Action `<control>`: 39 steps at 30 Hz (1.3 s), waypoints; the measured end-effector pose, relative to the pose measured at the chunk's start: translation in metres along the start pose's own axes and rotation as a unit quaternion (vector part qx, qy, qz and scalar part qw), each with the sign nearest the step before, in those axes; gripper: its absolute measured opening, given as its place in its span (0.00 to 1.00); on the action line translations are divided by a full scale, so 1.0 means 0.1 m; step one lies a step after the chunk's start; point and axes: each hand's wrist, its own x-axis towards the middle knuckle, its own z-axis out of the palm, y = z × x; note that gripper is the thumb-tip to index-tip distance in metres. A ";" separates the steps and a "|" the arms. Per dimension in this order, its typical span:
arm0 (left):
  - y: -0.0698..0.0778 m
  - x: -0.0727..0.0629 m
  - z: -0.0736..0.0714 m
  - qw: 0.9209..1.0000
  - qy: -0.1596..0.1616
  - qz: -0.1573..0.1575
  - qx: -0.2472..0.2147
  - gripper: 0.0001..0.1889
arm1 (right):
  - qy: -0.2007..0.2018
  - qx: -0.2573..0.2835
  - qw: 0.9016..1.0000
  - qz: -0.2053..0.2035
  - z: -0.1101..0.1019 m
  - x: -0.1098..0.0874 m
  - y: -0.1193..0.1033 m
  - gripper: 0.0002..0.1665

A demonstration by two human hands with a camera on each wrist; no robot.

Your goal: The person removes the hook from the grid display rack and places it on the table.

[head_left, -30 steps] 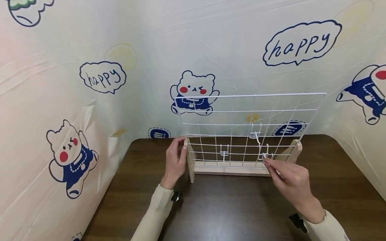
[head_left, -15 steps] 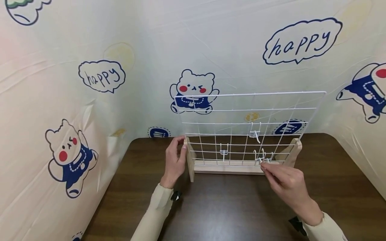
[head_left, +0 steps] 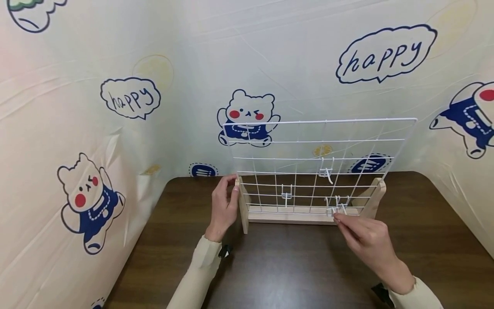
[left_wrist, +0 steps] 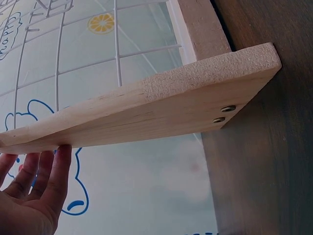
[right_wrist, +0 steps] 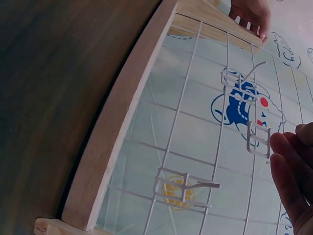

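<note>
In the head view a white wire grid (head_left: pixel 305 173) leans back in a pale wooden stand (head_left: pixel 299 218). My right hand (head_left: pixel 368 244) pinches a small white wire hook (right_wrist: pixel 258 139) by its end, low in front of the grid. Close to it another hook (right_wrist: pixel 183 188) hangs on the grid. Further left hangs a third hook (head_left: pixel 286 196), and one more hook (head_left: pixel 326 172) sits higher up. My left hand (head_left: pixel 224 208) rests its fingertips on the outer face of the stand's left side panel (left_wrist: pixel 161 112), the fingers fairly straight.
The stand is on a dark brown wooden table (head_left: pixel 285 262). A pale curtain (head_left: pixel 193 64) printed with bears and "happy" bubbles surrounds the table at the back and sides. The stand's right side panel (head_left: pixel 376 199) rises beyond the right hand.
My right hand has moved down and slightly left with the pinched hook, from beside the low right hook to just left of it. The left hand stays on the side panel.
</note>
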 end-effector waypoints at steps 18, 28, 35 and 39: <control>-0.01 0.01 -0.01 1.000 0.000 0.004 0.005 0.15 | -0.021 0.005 1.000 0.000 0.01 -0.15 -0.01 0.27; 0.00 0.02 0.00 1.000 0.005 0.014 0.003 0.14 | -0.042 0.016 0.999 0.019 -0.01 -0.20 -0.03 0.27; -0.02 0.00 0.00 1.000 0.004 0.011 0.005 0.14 | -0.056 0.019 0.998 0.025 -0.02 -0.27 -0.03 0.28; -0.01 0.01 0.00 1.000 0.002 0.010 0.003 0.14 | -0.054 0.023 0.998 0.022 0.00 -0.28 -0.03 0.28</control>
